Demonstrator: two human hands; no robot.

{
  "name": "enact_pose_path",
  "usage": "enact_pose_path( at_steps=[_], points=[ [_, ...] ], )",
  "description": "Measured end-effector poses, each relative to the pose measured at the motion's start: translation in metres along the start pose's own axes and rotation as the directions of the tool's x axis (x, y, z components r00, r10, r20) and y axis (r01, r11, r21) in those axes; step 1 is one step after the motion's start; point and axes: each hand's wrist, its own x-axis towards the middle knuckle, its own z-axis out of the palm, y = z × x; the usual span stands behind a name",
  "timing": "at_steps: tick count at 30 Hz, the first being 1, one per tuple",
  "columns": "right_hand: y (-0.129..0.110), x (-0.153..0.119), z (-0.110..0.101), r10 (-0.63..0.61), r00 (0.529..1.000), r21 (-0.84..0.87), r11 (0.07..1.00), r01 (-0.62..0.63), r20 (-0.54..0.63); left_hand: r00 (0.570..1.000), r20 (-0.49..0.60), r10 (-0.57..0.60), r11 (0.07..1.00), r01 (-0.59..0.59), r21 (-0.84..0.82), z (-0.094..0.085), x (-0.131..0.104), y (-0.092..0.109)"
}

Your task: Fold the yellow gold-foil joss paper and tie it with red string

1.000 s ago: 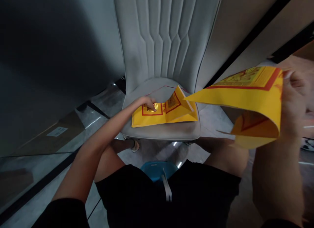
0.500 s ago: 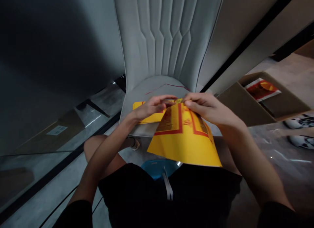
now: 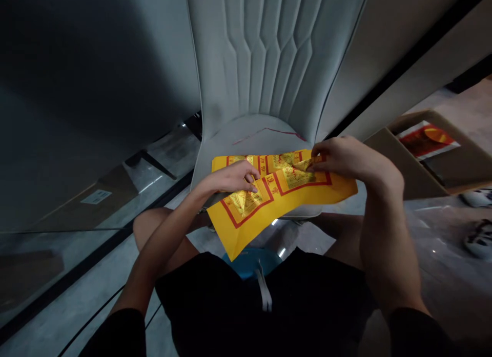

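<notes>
A yellow sheet of joss paper (image 3: 282, 201) with red borders and gold foil panels spreads sideways over the front of the chair seat, its near left corner hanging past the edge. My left hand (image 3: 236, 176) has its fingers curled on the left part of this sheet. At the upper right, my right hand (image 3: 344, 160) pinches the sheet between thumb and fingers. More yellow joss paper (image 3: 220, 163) lies on the seat behind and under it, partly covered by the held sheet and my left hand.
The pale padded chair (image 3: 261, 122) faces me, with a thin red string (image 3: 277, 130) on its seat. An open cardboard box (image 3: 400, 165) holding a red packet (image 3: 428, 139) stands at right. A blue seat (image 3: 249, 262) shows between my legs. Patterned shoes (image 3: 480, 239) lie right.
The sheet was bent, draping towards me; now it is spread flatter, printed gold side up. My right hand moved right, away from my left. The view has shifted slightly.
</notes>
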Motion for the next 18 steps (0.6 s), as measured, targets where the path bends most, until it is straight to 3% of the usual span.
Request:
enact_pose_path(
  at_steps=[2, 4, 5, 7, 9, 13, 18],
  points=[
    [-0.031, -0.018, -0.005, 0.063, 0.985, -0.103, 0.991, -0.08, -0.16, 0.994, -0.105, -0.031, 0.999, 0.029, -0.024, 0.013, 0.005, 0.0],
    [-0.074, -0.04, 0.0, 0.093, 0.974, -0.294, 0.943, -0.153, -0.208, 0.968, -0.238, -0.081, 0.987, 0.045, -0.151, 0.027, 0.011, 0.002],
    [-0.095, -0.05, 0.007, 0.049, 0.98, -0.361, 0.925, -0.117, -0.194, 0.958, -0.268, -0.103, 0.969, 0.035, -0.245, 0.033, 0.013, 0.003],
    [-0.13, -0.063, 0.031, -0.142, 0.983, -0.401, 0.912, 0.084, -0.117, 0.959, -0.253, -0.129, 0.9, 0.005, -0.436, 0.043, 0.017, 0.004],
    [-0.149, -0.067, 0.06, -0.236, 0.972, -0.409, 0.887, 0.212, -0.007, 0.967, -0.225, -0.122, 0.816, -0.032, -0.577, 0.049, 0.02, 0.003],
    [-0.15, -0.055, 0.098, -0.161, 0.984, -0.468, 0.866, 0.177, 0.074, 0.964, -0.242, -0.111, 0.728, -0.088, -0.68, 0.051, 0.023, -0.007],
    [-0.135, -0.046, 0.1, -0.15, 0.987, -0.472, 0.867, 0.162, 0.064, 0.964, -0.149, -0.218, 0.615, 0.017, -0.788, 0.044, 0.013, -0.014]
  ],
)
